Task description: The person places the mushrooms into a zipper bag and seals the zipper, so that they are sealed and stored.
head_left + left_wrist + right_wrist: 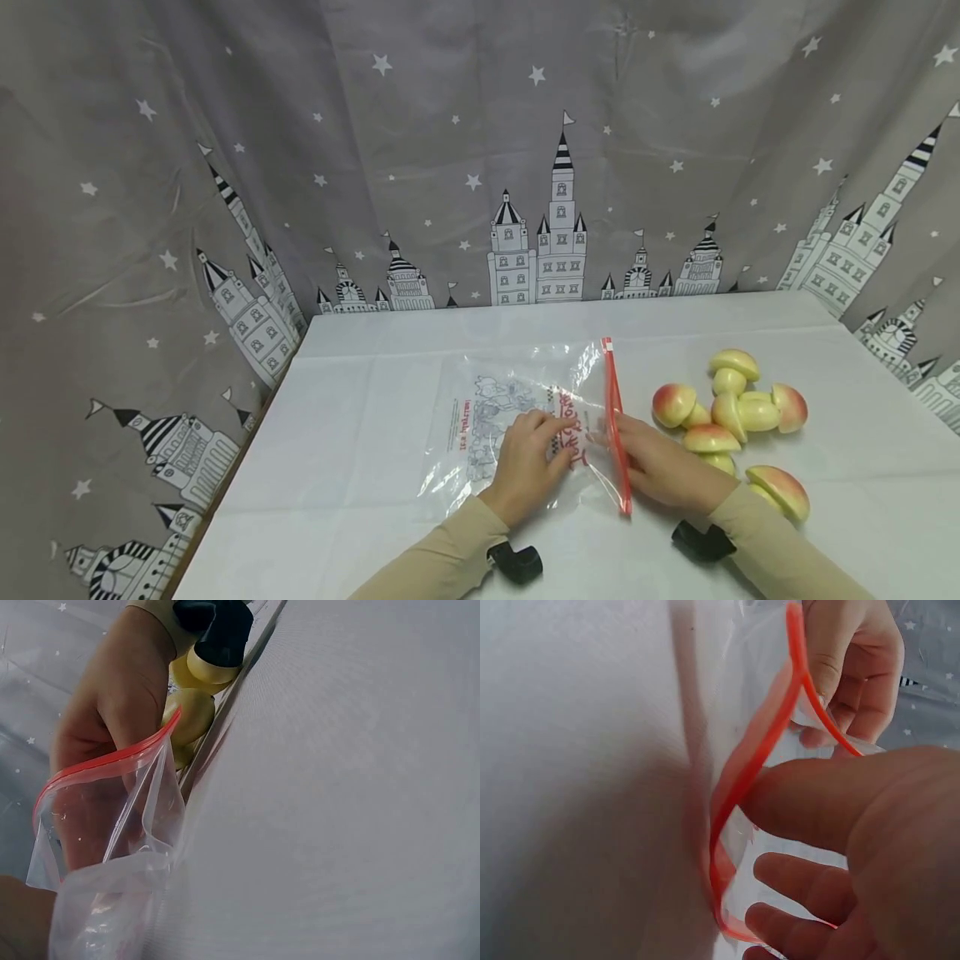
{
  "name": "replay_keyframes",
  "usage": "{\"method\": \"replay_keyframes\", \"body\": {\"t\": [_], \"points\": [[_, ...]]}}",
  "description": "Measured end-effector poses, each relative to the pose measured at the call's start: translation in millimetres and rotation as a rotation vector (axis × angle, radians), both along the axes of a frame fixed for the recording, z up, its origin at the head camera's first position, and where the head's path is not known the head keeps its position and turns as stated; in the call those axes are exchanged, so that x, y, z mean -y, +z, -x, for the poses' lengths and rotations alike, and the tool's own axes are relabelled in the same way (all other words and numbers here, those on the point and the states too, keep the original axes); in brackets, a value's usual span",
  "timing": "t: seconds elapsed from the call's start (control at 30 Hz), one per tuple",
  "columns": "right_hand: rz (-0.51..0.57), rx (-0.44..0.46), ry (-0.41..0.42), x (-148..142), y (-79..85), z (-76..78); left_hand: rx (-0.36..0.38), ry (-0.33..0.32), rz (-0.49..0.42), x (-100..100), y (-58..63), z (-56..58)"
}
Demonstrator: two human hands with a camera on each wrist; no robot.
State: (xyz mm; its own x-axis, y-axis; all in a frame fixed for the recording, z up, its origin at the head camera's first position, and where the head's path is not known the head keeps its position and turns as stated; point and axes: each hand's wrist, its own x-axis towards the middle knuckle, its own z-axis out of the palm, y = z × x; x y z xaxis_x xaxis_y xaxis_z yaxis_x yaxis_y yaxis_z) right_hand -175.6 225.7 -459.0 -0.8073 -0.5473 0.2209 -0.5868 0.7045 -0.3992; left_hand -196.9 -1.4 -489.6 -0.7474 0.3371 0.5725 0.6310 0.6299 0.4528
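Observation:
A clear zip bag [487, 408] with a printed picture lies flat on the white table [360, 500], its red zipper strip [615, 400] toward the right. My left hand [551, 442] lies on the bag by its mouth and pinches the upper lip. My right hand [637, 454] is at the zipper from the other side. In the right wrist view the red rim [757, 757] is parted, my right hand [870, 825] has its thumb against it with fingers below, and my left hand [855, 667] holds the plastic above. The left wrist view shows the bag's mouth [105, 761] standing open.
Several yellow-red apple pieces [738, 408] lie in a loose heap to the right of the bag, one more [780, 492] beside my right forearm. A grey curtain with castles [480, 167] hangs behind and along both sides of the table.

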Motion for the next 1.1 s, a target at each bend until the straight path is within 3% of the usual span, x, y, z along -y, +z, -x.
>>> {"method": "replay_keyframes", "body": {"t": [0.2,0.57,0.87,1.1], "points": [[0.012,-0.047,-0.033,-4.0,12.9,0.9,-0.018,-0.002,-0.010,-0.9,0.6,0.9],[0.039,-0.035,-0.226,-26.8,47.9,7.0,-0.054,-0.010,-0.012,-0.9,-1.4,3.0],[-0.032,-0.023,-0.370,-39.3,46.9,16.9,-0.060,-0.008,-0.027,-0.9,-2.1,3.8],[-0.063,-0.034,-0.408,-43.3,40.2,19.8,-0.048,-0.010,-0.022,-1.3,-1.2,2.8]]}}
